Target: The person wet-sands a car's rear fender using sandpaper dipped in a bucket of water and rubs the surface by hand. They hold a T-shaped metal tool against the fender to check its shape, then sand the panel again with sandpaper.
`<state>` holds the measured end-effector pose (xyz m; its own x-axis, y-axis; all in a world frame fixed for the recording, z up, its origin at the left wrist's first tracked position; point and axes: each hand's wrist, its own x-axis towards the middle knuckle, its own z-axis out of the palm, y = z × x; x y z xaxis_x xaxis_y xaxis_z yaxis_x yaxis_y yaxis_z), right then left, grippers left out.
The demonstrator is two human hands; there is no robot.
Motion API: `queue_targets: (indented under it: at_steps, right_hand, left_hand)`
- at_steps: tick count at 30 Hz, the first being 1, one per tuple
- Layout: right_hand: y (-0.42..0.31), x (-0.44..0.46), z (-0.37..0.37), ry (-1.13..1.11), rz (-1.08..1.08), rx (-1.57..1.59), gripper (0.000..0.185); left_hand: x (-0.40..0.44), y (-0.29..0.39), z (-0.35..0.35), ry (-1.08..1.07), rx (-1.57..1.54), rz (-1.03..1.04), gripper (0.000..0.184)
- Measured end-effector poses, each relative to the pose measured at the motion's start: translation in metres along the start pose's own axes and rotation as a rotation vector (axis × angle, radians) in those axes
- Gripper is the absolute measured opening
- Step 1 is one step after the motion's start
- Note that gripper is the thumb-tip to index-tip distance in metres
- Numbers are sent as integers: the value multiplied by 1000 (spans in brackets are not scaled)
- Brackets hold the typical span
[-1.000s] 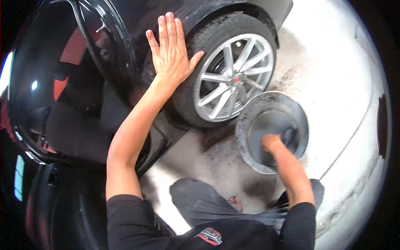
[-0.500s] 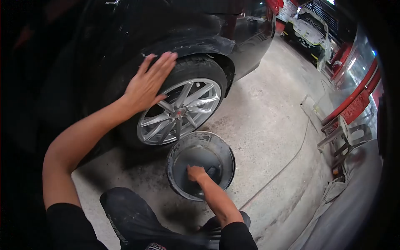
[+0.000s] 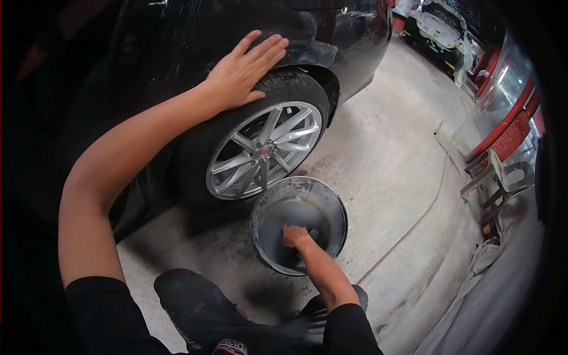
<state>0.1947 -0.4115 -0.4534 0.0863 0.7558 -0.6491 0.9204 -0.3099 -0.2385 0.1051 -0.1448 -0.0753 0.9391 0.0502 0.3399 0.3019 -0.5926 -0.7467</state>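
Observation:
My left hand (image 3: 244, 72) is open, fingers stretched out over the black car's fender (image 3: 316, 52), just above the wheel arch; whether the palm touches the panel I cannot tell. Below it is the tire (image 3: 296, 86) with a silver multi-spoke rim (image 3: 263, 152). My right hand (image 3: 294, 236) reaches down into a round, stained bucket (image 3: 342, 216) holding grey, cloudy water (image 3: 275, 222). Its fingers are curled closed, and what they grip is hidden. A dark shape (image 3: 315, 235) lies beside that hand inside the bucket.
A hose or cable (image 3: 423, 216) runs across the concrete floor (image 3: 378, 154) on the right. A worn stool (image 3: 500, 180) stands by red bars (image 3: 512, 127) and grey sheeting (image 3: 497, 296). Another car (image 3: 438, 35), partly masked, is at the back.
My left hand has moved up and right along the fender. My right hand stays in the bucket, its fingers still curled. The whole view has shifted slightly.

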Motion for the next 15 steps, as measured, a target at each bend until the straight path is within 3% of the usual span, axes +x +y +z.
queue_targets:
  at_steps: [15]
  right_hand:
    - [11, 28, 25, 35, 27, 4, 46]
  left_hand:
    - [-108, -6, -18, -146, 62, -90, 109]
